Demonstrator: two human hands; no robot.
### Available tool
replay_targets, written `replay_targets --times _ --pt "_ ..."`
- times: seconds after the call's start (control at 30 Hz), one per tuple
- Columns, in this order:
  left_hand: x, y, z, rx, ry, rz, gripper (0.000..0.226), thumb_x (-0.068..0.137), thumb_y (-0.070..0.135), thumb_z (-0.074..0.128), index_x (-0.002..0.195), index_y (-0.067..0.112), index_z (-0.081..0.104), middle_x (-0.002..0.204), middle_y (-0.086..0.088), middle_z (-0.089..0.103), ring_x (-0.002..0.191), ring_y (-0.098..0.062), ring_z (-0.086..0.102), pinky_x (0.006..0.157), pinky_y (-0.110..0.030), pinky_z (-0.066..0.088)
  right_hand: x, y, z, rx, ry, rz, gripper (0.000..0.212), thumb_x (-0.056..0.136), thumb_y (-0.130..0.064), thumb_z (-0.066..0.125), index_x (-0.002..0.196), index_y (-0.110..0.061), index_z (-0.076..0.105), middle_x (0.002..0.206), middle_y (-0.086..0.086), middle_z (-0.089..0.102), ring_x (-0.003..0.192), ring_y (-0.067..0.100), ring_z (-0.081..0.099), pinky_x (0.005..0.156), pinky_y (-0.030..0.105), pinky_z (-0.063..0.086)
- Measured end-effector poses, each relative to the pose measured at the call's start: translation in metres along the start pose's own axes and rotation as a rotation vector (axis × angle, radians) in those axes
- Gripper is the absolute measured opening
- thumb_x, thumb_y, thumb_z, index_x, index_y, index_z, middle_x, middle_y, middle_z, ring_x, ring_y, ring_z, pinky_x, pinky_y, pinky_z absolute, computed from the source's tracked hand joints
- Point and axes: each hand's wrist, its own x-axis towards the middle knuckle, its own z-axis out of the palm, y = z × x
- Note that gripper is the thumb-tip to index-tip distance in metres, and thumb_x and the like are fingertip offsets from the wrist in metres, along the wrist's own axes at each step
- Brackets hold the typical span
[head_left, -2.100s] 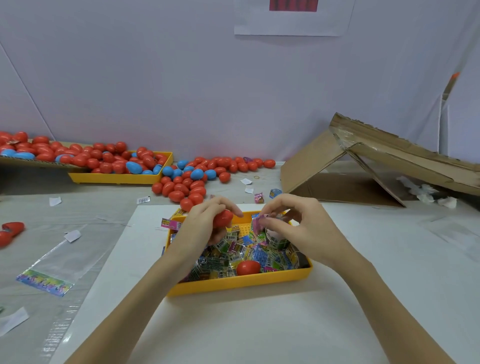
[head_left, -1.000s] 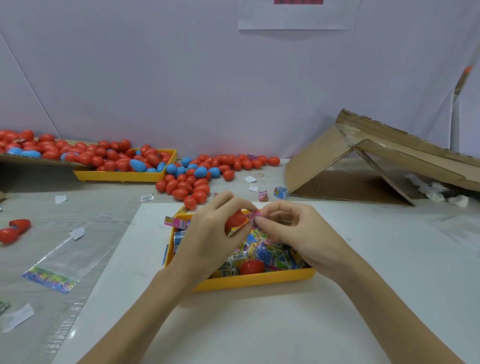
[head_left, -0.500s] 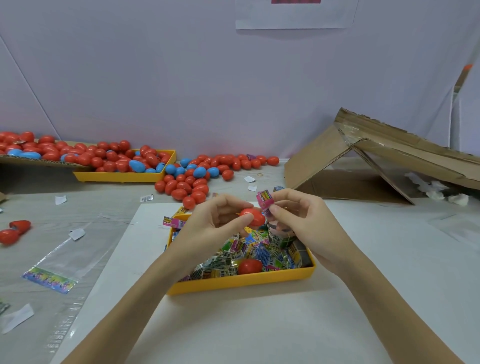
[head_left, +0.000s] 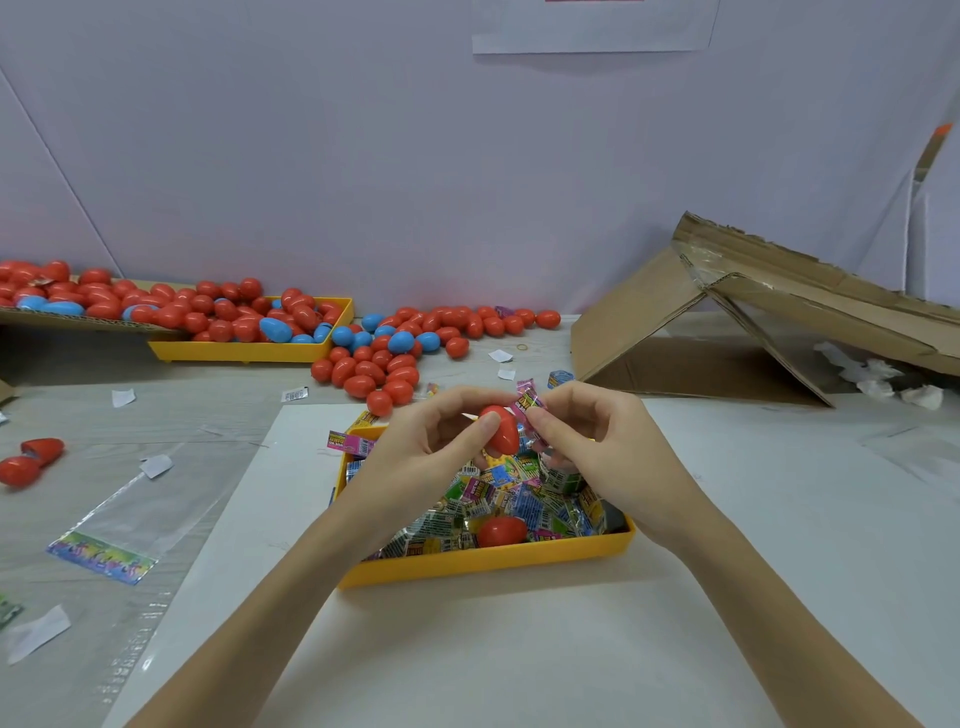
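Red egg half (head_left: 501, 434); pink-yellow printed packet (head_left: 525, 401); yellow tray (head_left: 483, 560) of multicoloured packets (head_left: 511, 491); red, blue eggs (head_left: 387, 345) behind.

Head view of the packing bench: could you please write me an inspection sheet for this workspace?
Surface: white board on a grey table.
Job's things: red egg, pink sachet, yellow tray of sachets holding a second egg.
Clutter: loose eggs, clear bag, paper scraps, collapsed cardboard box.
Grippers: left hand holds the red egg; right hand pinches the pink sachet beside it.
Cables: nothing seen.
Surroundings: pale wall; far tray heaped with eggs.
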Motion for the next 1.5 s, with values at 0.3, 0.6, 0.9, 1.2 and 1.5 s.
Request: replay_targets --times 0.3,0.6,0.9,1.2,1.5 --pt "0.000 0.002 -0.001 0.020 -0.011 0.016 0.026 0.105 0.017 0.055 0.126 0.023 0.069 0.098 0.003 0.071 0.079 -0.008 0.065 0.076 -0.022 0.054 0.000 -0.003 0.000 0.005 -0.053 0.009 0.010 0.099 -0.023 0.067 0.097 -0.015 0.074 0.085 0.003 0.076 0.079 0.012 0.072 0.076 0.029 0.062" --pt "-0.002 0.001 0.006 0.096 -0.026 0.046 0.018 0.108 0.021 0.051 0.112 0.021 0.069 0.083 0.005 0.062 0.071 -0.002 0.055 0.064 -0.014 0.043 -0.002 -0.009 0.000 -0.084 -0.137 -0.003 0.012 0.095 -0.034 0.070 0.097 -0.024 0.075 0.088 0.004 0.075 0.081 0.016 0.072 0.072 0.036 0.060" --pt "0.000 0.002 0.002 -0.075 -0.096 -0.049 0.014 0.093 0.033 0.071 0.099 0.021 0.067 0.088 0.004 0.064 0.076 -0.012 0.061 0.064 -0.022 0.049 -0.004 -0.010 0.000 0.034 -0.120 -0.020 0.026 0.092 -0.023 0.076 0.117 -0.026 0.068 0.098 0.010 0.073 0.091 0.020 0.074 0.082 0.032 0.062" --pt "0.004 0.002 0.010 -0.452 0.140 -0.107 0.027 0.085 0.035 0.074 0.101 0.013 0.071 0.088 -0.009 0.069 0.076 -0.024 0.067 0.072 -0.032 0.058 -0.003 -0.007 0.009 0.349 0.136 0.185 0.046 0.069 -0.053 0.085 0.096 -0.019 0.070 0.097 0.003 0.079 0.090 0.019 0.076 0.090 0.047 0.060" --pt "0.002 0.004 0.012 -0.519 0.109 -0.148 0.028 0.087 0.031 0.072 0.104 0.008 0.071 0.087 -0.010 0.069 0.074 -0.024 0.066 0.066 -0.027 0.056 -0.007 -0.012 0.015 0.112 0.111 -0.121 0.022 0.084 -0.033 0.079 0.101 -0.019 0.077 0.093 -0.009 0.078 0.093 0.008 0.075 0.078 0.017 0.057"
